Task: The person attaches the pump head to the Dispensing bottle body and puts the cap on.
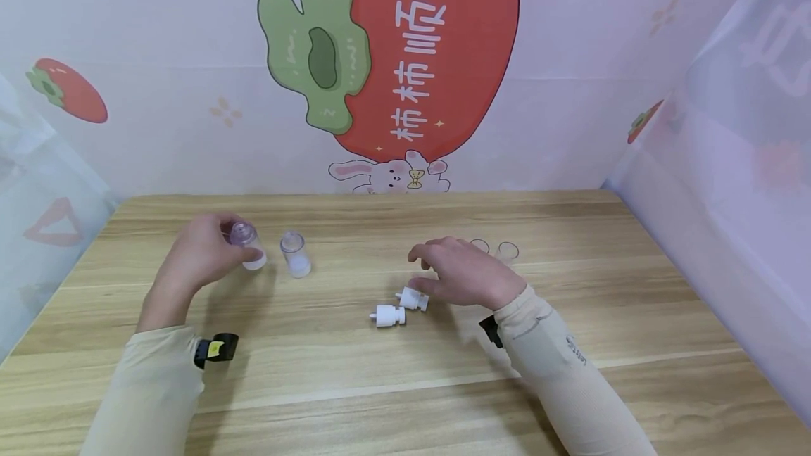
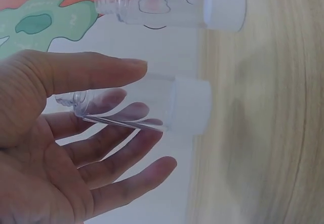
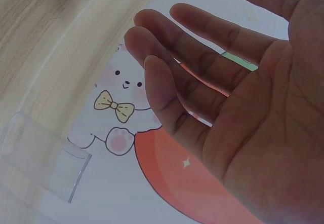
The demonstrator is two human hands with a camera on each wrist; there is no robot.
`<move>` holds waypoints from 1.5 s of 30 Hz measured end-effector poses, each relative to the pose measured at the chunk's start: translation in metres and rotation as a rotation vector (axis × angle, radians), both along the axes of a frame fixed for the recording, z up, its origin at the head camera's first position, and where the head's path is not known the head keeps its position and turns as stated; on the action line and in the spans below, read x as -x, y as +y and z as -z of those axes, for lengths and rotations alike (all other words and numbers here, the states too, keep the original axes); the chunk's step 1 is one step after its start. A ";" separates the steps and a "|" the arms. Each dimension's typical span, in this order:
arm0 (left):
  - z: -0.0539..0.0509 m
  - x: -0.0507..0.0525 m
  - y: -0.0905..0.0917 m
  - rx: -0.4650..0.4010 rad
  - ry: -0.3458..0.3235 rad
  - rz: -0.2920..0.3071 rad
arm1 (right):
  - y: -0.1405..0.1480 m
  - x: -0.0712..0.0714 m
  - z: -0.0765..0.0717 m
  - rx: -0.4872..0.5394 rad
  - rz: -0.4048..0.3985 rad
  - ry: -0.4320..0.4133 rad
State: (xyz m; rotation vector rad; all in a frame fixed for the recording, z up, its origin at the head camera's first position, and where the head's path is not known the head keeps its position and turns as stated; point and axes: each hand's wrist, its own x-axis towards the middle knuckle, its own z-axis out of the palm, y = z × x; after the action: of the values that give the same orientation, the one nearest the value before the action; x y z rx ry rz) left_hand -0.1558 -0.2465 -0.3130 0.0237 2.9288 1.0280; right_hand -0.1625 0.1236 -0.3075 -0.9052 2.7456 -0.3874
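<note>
Sleeves (image 1: 148,393) nearest, bottle (image 2: 164,102) in hand

Well left of the pumps (image 1: 388,316), the bottle is clasped between thumb and curved fingers of the left hand (image 1: 201,252); how firmly is hard to tell. The right hand (image 1: 469,273), loosely bent, nothing held, is poised beside the pumps; caps (image 1: 507,253) are seen beyond. Through a slack clasp, the twin (image 1: 296,255), also left of the pumps, could be knocked; a pump could be rolled by a careless thumb.

This is a little table nook; what building, I can't tell. Under the left hand (image 1: 205,250) and right hand (image 1: 465,271) is a wood table (image 1: 355,385). White cartoon sheets (image 1: 570,132) are past them and on both sides.
</note>
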 end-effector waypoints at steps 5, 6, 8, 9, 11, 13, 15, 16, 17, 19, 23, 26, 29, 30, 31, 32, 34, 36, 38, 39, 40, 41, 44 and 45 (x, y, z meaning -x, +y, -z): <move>-0.002 0.000 0.002 -0.030 0.032 -0.025 | 0.000 -0.001 -0.001 -0.001 0.004 -0.007; -0.003 0.000 0.003 -0.036 0.039 -0.028 | 0.000 -0.001 -0.001 -0.001 0.004 -0.009; -0.004 -0.001 0.004 -0.043 0.055 -0.031 | 0.000 -0.001 0.000 -0.001 0.004 -0.011; -0.004 -0.001 0.004 -0.046 0.060 -0.031 | 0.000 -0.001 0.000 -0.002 0.004 -0.011; -0.005 -0.001 0.005 -0.048 0.066 -0.033 | 0.000 0.000 0.000 -0.003 0.002 -0.012; -0.006 -0.002 0.006 -0.051 0.068 -0.035 | 0.000 -0.001 0.000 -0.004 -0.002 -0.009; -0.006 -0.002 0.007 -0.053 0.072 -0.037 | 0.000 -0.001 0.000 -0.004 -0.006 -0.006; -0.006 -0.002 0.008 -0.055 0.075 -0.037 | 0.000 -0.001 0.001 -0.004 -0.009 -0.006; -0.007 -0.002 0.008 -0.060 0.078 -0.039 | 0.000 0.000 0.001 -0.004 -0.011 -0.006; -0.007 -0.002 0.010 -0.069 0.087 -0.043 | 0.000 0.000 0.001 -0.003 -0.014 -0.006; -0.008 -0.003 0.012 -0.090 0.108 -0.062 | 0.000 0.000 0.001 -0.004 -0.016 -0.007; -0.009 -0.002 0.013 -0.102 0.114 -0.086 | 0.000 0.000 0.001 -0.007 -0.012 -0.009; -0.009 -0.002 0.014 -0.109 0.116 -0.108 | -0.001 0.000 0.001 -0.014 0.000 -0.016; -0.009 -0.002 0.014 -0.111 0.118 -0.115 | -0.002 -0.001 0.001 -0.016 0.004 -0.020; -0.009 -0.002 0.014 -0.112 0.121 -0.121 | -0.002 -0.001 0.002 -0.017 0.007 -0.022; -0.009 -0.002 0.014 -0.113 0.129 -0.124 | -0.002 -0.001 0.002 -0.019 0.010 -0.023; -0.010 -0.003 0.014 -0.120 0.150 -0.128 | -0.002 -0.001 0.002 -0.018 0.012 -0.025; -0.011 -0.003 0.014 -0.126 0.177 -0.130 | -0.002 -0.001 0.002 -0.017 0.011 -0.027; -0.012 -0.004 0.015 -0.130 0.209 -0.128 | -0.002 -0.001 0.002 -0.015 0.008 -0.030; -0.012 -0.004 0.015 -0.132 0.221 -0.129 | -0.002 -0.001 0.002 -0.013 0.006 -0.032; -0.013 -0.004 0.016 -0.133 0.234 -0.129 | -0.002 0.000 0.003 -0.011 0.005 -0.034; -0.013 -0.004 0.017 -0.133 0.241 -0.128 | -0.002 0.000 0.003 -0.010 0.006 -0.038; -0.015 -0.005 0.019 -0.133 0.260 -0.126 | -0.002 0.000 0.003 -0.004 0.003 -0.044; -0.015 -0.006 0.020 -0.134 0.263 -0.124 | -0.002 0.000 0.004 -0.005 0.002 -0.046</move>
State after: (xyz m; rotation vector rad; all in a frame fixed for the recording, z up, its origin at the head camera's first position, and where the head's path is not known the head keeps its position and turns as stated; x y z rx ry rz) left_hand -0.1503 -0.2263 -0.2980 -0.0207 3.1207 1.3337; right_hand -0.1627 0.1213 -0.3111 -0.8817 2.7046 -0.3961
